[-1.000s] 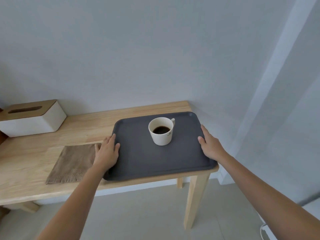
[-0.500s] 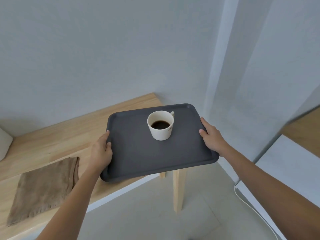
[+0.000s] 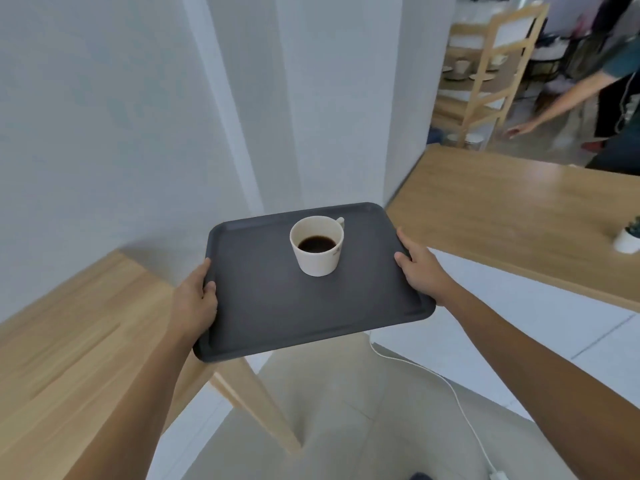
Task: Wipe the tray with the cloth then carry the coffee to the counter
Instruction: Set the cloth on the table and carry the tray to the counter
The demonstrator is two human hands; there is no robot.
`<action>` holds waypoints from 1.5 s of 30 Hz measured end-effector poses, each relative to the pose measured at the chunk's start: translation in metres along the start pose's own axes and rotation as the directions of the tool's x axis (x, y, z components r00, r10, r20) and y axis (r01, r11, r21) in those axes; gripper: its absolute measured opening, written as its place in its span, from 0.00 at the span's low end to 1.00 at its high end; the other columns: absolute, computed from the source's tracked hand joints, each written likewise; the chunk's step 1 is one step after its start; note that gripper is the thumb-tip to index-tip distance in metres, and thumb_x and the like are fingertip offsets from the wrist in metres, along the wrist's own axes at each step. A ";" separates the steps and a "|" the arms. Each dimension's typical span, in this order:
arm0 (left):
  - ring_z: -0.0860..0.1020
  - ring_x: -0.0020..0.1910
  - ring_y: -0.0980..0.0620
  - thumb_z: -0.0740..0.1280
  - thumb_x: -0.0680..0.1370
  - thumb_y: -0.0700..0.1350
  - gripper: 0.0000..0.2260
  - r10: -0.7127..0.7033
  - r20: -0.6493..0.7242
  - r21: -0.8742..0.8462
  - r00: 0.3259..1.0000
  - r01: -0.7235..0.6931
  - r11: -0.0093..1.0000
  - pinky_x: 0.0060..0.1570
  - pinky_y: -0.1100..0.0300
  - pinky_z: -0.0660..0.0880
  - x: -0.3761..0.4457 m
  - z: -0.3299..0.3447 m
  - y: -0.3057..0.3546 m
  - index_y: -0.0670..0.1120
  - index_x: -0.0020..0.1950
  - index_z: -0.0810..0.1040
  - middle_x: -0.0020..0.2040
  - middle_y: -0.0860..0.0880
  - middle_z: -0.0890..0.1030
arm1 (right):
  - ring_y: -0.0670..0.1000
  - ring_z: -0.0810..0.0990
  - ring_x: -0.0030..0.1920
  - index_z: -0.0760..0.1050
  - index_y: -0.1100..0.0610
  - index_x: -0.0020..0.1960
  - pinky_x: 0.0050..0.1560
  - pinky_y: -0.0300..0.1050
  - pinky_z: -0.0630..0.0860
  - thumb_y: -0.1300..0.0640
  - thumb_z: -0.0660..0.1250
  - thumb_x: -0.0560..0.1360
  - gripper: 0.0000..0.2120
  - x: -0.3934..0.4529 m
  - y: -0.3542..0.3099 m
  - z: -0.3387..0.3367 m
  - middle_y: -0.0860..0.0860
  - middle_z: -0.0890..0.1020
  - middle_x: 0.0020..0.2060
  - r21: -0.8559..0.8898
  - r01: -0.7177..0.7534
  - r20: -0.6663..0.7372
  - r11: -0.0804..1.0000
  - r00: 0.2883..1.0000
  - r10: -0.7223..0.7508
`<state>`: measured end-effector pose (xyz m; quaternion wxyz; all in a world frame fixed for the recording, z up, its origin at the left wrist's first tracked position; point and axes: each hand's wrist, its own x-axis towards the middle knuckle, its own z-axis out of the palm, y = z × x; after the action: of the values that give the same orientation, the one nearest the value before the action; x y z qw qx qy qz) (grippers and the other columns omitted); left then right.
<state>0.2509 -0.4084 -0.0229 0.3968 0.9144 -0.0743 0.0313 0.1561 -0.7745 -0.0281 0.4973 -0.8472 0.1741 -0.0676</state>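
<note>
A dark grey tray (image 3: 277, 306) is held level in the air, off the wooden table (image 3: 76, 341) at the left. A white cup of black coffee (image 3: 317, 244) stands upright on the tray's far half, its handle pointing away. My left hand (image 3: 194, 301) grips the tray's left rim, thumb on top. My right hand (image 3: 420, 268) grips the right rim the same way. The wooden counter (image 3: 512, 223) stretches out to the right, just beyond the tray. The cloth is out of view.
A small white pot with a green plant (image 3: 628, 237) stands on the counter's right end. A white cable (image 3: 446, 386) trails across the floor below. Behind the counter another person (image 3: 588, 81) reaches beside a wooden shelf rack (image 3: 485, 74). A white wall corner rises ahead.
The tray with the cup has been lifted off the table and swung to the right. My view has turned with it, so the counter is in sight and the cloth and tissue box are gone.
</note>
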 end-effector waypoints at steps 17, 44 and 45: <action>0.70 0.69 0.42 0.57 0.79 0.35 0.23 0.286 0.298 -0.126 0.911 -0.259 0.958 0.69 0.48 0.66 0.081 0.287 0.211 0.45 0.74 0.66 0.70 0.44 0.73 | 0.51 0.63 0.73 0.51 0.53 0.78 0.66 0.40 0.59 0.59 0.53 0.82 0.26 0.005 0.165 -0.264 0.48 0.63 0.74 0.038 -0.202 -0.347 0.979 0.916 0.203; 0.64 0.74 0.47 0.57 0.81 0.36 0.21 0.382 0.528 -0.241 0.758 -0.298 0.924 0.73 0.49 0.60 0.229 0.544 0.273 0.43 0.74 0.64 0.74 0.46 0.67 | 0.61 0.71 0.67 0.48 0.51 0.78 0.66 0.50 0.66 0.57 0.52 0.81 0.27 0.132 0.310 -0.314 0.57 0.63 0.75 -0.054 -0.548 -0.542 0.835 0.718 0.436; 0.63 0.74 0.47 0.57 0.81 0.36 0.21 0.386 0.530 -0.239 0.755 -0.303 0.922 0.74 0.49 0.59 0.230 0.550 0.273 0.43 0.74 0.64 0.74 0.46 0.67 | 0.62 0.69 0.69 0.47 0.51 0.78 0.69 0.53 0.65 0.57 0.52 0.82 0.27 0.134 0.315 -0.315 0.56 0.59 0.76 -0.041 -0.553 -0.535 0.832 0.715 0.449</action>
<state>0.4330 -1.0190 -0.1751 0.4062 0.8223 -0.3582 -0.1749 0.1183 -1.2207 -0.1523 0.3464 -0.7645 0.5277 -0.1309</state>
